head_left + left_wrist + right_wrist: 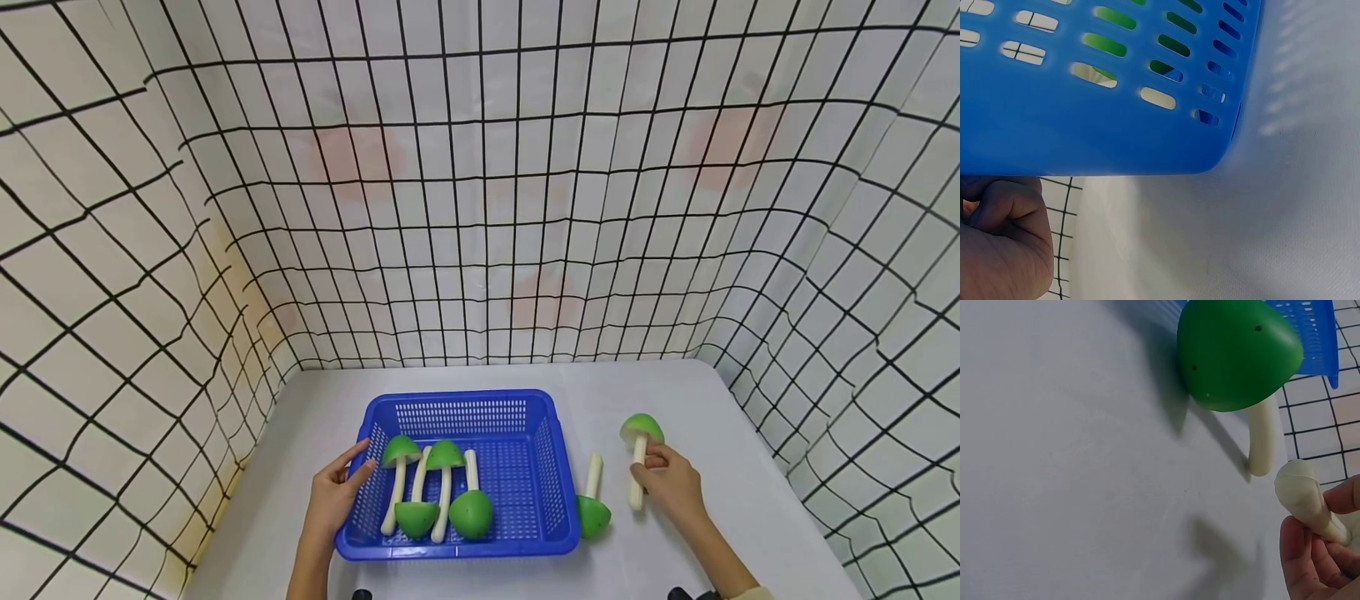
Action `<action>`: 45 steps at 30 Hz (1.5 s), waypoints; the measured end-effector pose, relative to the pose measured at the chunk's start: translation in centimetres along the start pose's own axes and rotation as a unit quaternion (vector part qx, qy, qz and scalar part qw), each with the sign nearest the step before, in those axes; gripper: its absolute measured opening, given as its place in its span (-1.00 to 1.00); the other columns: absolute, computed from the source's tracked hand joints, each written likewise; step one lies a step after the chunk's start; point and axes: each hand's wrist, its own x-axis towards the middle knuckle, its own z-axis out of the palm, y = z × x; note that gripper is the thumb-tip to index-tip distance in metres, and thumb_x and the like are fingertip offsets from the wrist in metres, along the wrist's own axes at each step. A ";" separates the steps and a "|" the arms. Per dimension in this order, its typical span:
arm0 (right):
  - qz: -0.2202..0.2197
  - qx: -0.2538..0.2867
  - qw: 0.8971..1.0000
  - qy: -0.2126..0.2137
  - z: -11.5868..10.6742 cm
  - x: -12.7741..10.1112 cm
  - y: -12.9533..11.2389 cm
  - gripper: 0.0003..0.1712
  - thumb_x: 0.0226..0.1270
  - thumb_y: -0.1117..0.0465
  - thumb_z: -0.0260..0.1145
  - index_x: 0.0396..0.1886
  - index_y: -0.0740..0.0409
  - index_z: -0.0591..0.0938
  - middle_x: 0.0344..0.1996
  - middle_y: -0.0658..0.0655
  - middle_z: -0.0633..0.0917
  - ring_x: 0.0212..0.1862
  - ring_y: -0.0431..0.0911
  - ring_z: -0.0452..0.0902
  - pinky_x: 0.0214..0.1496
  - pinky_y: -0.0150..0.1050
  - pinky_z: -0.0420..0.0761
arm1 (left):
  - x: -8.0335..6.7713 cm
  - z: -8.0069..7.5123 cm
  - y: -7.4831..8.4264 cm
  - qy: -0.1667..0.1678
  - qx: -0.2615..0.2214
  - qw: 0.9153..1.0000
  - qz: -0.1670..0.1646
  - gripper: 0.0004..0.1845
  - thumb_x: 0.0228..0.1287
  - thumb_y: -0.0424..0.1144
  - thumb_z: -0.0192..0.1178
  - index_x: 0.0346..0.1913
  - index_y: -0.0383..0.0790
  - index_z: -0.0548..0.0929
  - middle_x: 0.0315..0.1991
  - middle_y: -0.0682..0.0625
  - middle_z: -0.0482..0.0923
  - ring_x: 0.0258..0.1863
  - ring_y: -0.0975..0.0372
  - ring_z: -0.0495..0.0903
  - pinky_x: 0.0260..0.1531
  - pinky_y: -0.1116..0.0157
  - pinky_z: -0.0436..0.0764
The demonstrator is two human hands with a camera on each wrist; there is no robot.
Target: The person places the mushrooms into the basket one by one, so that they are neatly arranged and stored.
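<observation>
My right hand (673, 483) pinches the white stem of a green-capped toy mushroom (641, 430), its cap pointing toward the back. In the right wrist view, thumb and fingers close round that pale stem (1304, 494); its cap is out of sight there. A second green-capped mushroom (593, 516) lies on the table just right of the blue plastic basket (457, 550), stem toward the back. With thumb and fingers at its rim, my left hand (333, 500) grips the basket's left side. Several similar mushrooms (471, 514) lie side by side in the basket's left and middle, caps facing alternate ways.
A white-covered table (675, 383) carries everything. White walls with a black grid (495, 208) enclose its back and both sides. Two small dark objects, one of them (362, 594) left of centre, poke in at the bottom edge of the head view.
</observation>
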 end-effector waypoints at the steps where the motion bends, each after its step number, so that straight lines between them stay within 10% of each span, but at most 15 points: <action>1: -0.002 0.001 1.000 0.000 -0.1 -0.1 -0.2 -0.53 0.29 0.15 0.36 0.14 0.29 0.62 -0.16 0.18 0.71 -0.41 -0.30 0.59 -0.38 -0.37 0.62 | 0.0 0.0 0.0 0.000 0.000 1.000 0.000 -0.43 0.40 0.04 0.33 0.42 0.04 0.56 -0.21 -0.19 0.65 -0.39 0.14 0.63 -0.44 0.36 0.65; 45: -0.045 0.091 0.995 -0.004 0.9 -0.6 -5.0 -0.53 0.29 0.20 0.48 0.16 0.26 0.64 -0.14 0.22 0.70 -0.36 -0.41 0.64 -0.36 -0.34 0.69 | 0.0 0.0 0.3 -0.009 -0.034 0.999 -0.010 -0.45 0.43 -0.06 0.32 0.43 -0.03 0.55 -0.19 -0.25 0.72 -0.38 0.06 0.72 -0.47 0.30 0.68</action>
